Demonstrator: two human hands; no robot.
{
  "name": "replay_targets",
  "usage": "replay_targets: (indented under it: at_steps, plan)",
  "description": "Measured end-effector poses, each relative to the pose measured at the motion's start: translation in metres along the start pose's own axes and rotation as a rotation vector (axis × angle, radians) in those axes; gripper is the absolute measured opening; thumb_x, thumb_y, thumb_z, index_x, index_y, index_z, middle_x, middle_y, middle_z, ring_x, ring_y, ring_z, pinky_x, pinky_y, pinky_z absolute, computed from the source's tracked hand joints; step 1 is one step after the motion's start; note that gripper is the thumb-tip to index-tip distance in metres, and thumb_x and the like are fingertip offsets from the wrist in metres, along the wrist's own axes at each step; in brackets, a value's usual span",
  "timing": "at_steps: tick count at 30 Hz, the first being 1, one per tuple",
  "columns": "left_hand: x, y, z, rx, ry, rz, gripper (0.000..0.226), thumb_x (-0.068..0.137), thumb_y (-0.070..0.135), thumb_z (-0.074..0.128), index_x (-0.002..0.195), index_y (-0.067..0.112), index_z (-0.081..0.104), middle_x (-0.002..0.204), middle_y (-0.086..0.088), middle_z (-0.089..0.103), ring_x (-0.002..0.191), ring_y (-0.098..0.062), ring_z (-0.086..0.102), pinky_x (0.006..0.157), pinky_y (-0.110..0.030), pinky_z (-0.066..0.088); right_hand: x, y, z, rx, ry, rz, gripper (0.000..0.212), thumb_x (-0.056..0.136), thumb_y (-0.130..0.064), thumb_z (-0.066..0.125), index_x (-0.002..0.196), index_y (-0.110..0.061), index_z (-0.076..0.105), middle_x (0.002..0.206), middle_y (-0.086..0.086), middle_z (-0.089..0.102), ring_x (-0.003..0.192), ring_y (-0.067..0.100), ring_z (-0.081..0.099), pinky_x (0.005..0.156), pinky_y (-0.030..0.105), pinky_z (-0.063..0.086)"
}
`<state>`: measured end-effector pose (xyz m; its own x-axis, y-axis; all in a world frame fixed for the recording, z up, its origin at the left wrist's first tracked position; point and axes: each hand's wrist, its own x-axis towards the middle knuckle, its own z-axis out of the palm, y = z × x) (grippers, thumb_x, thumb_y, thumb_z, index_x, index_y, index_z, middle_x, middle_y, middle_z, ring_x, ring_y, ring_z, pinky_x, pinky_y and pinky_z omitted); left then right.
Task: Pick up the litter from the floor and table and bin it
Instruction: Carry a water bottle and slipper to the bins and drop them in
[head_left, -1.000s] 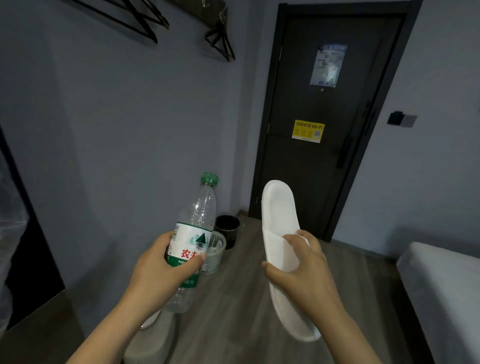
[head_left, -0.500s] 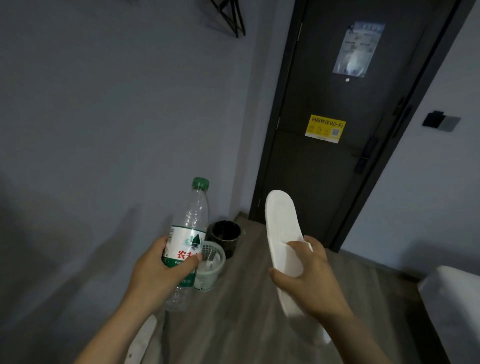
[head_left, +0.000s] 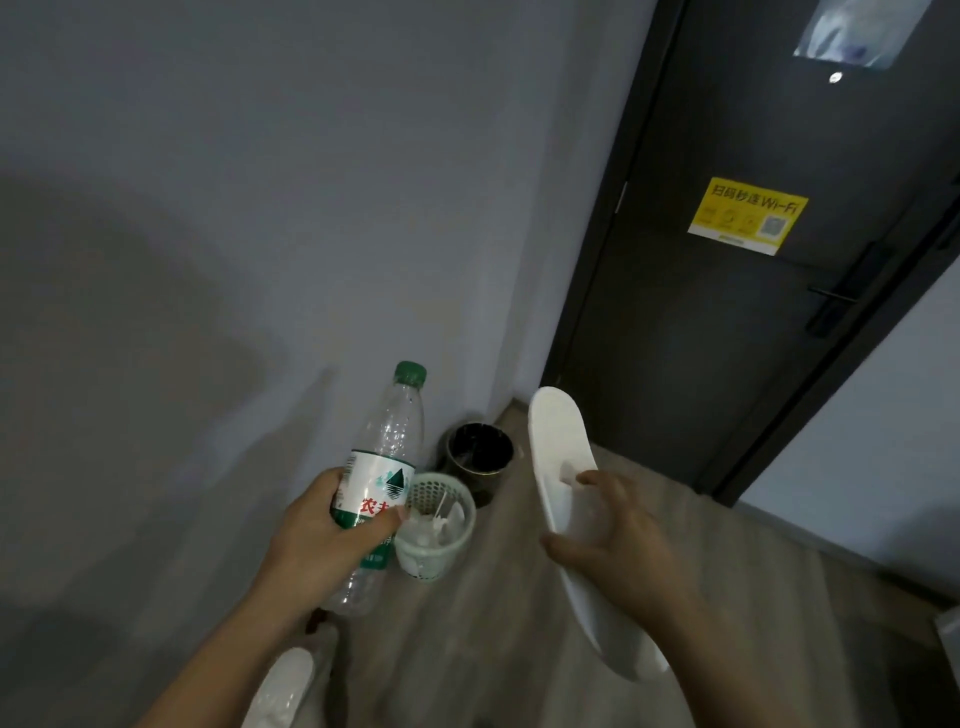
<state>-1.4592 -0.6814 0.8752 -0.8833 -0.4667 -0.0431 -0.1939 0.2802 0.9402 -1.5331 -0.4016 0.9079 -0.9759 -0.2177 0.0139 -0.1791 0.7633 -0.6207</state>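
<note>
My left hand (head_left: 332, 540) grips a clear plastic water bottle (head_left: 387, 457) with a green cap and green-white label, held upright. My right hand (head_left: 618, 545) holds a white disposable slipper (head_left: 558, 447) round its middle, the toe pointing up and away. Ahead on the floor, by the wall corner, stand a small pale green mesh bin (head_left: 436, 556) with white paper in it and, just behind it, a black round bin (head_left: 480, 460). The bottle partly overlaps the green bin in view.
A dark door (head_left: 753, 322) with a yellow Wi-Fi sticker (head_left: 748, 215) closes the corridor ahead. The grey wall (head_left: 234, 234) runs along the left. A white slippered foot (head_left: 280, 691) shows at the bottom. Wooden floor (head_left: 493, 623) lies between me and the bins.
I have moved closer to the bins and the door; both now look larger. The camera has tilted down. Both hands keep the same hold on the bottle and slipper.
</note>
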Motion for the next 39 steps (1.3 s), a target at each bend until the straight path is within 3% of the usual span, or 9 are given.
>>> replay_targets:
  at_steps: [3, 7, 12, 17, 23, 28, 35, 39]
  plan:
    - [0.044, -0.001, 0.021, 0.043, 0.022, -0.03, 0.033, 0.069, 0.03, 0.082, 0.093, 0.031, 0.059, 0.08, 0.007, 0.069, 0.067, -0.006, 0.066, 0.051, -0.016, 0.047, 0.06, 0.019, 0.007, 0.075, -0.034, 0.011, 0.085, 0.068, -0.043, 0.08, 0.135, -0.036, 0.027, 0.137, -0.005, 0.032, 0.107, 0.013, 0.044, 0.08, 0.033, 0.044]
    - [0.1, 0.004, 0.054, 0.114, 0.047, -0.091, 0.038, 0.072, 0.032, 0.081, 0.1, 0.023, 0.058, 0.085, 0.007, 0.066, 0.074, -0.005, 0.063, 0.055, -0.016, 0.043, 0.141, 0.044, 0.015, 0.125, -0.112, 0.061, 0.084, 0.068, -0.04, 0.081, 0.13, -0.03, 0.025, 0.138, 0.002, 0.035, 0.106, 0.017, 0.045, 0.076, 0.032, 0.041]
    - [0.156, 0.004, 0.091, 0.142, 0.074, -0.138, 0.039, 0.071, 0.032, 0.081, 0.101, 0.027, 0.056, 0.084, 0.009, 0.065, 0.074, -0.002, 0.062, 0.056, -0.014, 0.043, 0.229, 0.072, 0.029, 0.114, -0.254, 0.069, 0.089, 0.063, -0.042, 0.084, 0.13, -0.027, 0.027, 0.141, 0.005, 0.038, 0.119, 0.026, 0.049, 0.086, 0.039, 0.047]
    - [0.207, -0.016, 0.113, 0.173, 0.076, -0.233, 0.034, 0.069, 0.036, 0.082, 0.087, 0.035, 0.054, 0.079, 0.011, 0.064, 0.066, 0.007, 0.061, 0.047, -0.006, 0.042, 0.293, 0.091, 0.057, 0.109, -0.383, 0.1, 0.089, 0.056, -0.042, 0.086, 0.126, -0.029, 0.033, 0.13, 0.0, 0.046, 0.11, 0.02, 0.054, 0.087, 0.042, 0.053]
    - [0.292, -0.052, 0.135, 0.213, 0.03, -0.326, 0.038, 0.068, 0.04, 0.081, 0.09, 0.035, 0.051, 0.082, 0.013, 0.063, 0.07, 0.002, 0.061, 0.049, -0.008, 0.04, 0.377, 0.104, 0.107, 0.033, -0.533, 0.143, 0.096, 0.058, -0.044, 0.086, 0.133, -0.023, 0.031, 0.134, 0.003, 0.043, 0.111, 0.022, 0.054, 0.089, 0.041, 0.053]
    - [0.368, -0.085, 0.148, 0.275, -0.034, -0.403, 0.045, 0.069, 0.039, 0.081, 0.101, 0.03, 0.051, 0.083, 0.011, 0.062, 0.068, -0.001, 0.061, 0.042, -0.007, 0.043, 0.447, 0.112, 0.162, -0.045, -0.661, 0.195, 0.091, 0.06, -0.045, 0.084, 0.129, -0.024, 0.029, 0.128, 0.003, 0.043, 0.104, 0.022, 0.053, 0.079, 0.036, 0.05]
    - [0.432, -0.141, 0.175, 0.537, -0.177, -0.459, 0.056, 0.072, 0.049, 0.075, 0.115, 0.023, 0.05, 0.093, 0.004, 0.061, 0.079, -0.011, 0.059, 0.066, -0.025, 0.049, 0.519, 0.142, 0.251, -0.054, -0.838, 0.28, 0.088, 0.051, -0.049, 0.081, 0.121, -0.025, 0.033, 0.118, 0.003, 0.049, 0.1, 0.024, 0.056, 0.077, 0.036, 0.05]
    - [0.46, -0.179, 0.195, 0.597, -0.213, -0.553, 0.064, 0.074, 0.05, 0.074, 0.125, 0.022, 0.047, 0.098, 0.002, 0.06, 0.083, -0.014, 0.059, 0.067, -0.023, 0.046, 0.551, 0.175, 0.306, -0.097, -0.959, 0.28, 0.09, 0.058, -0.044, 0.082, 0.128, -0.021, 0.03, 0.125, 0.006, 0.046, 0.107, 0.026, 0.054, 0.079, 0.034, 0.046]
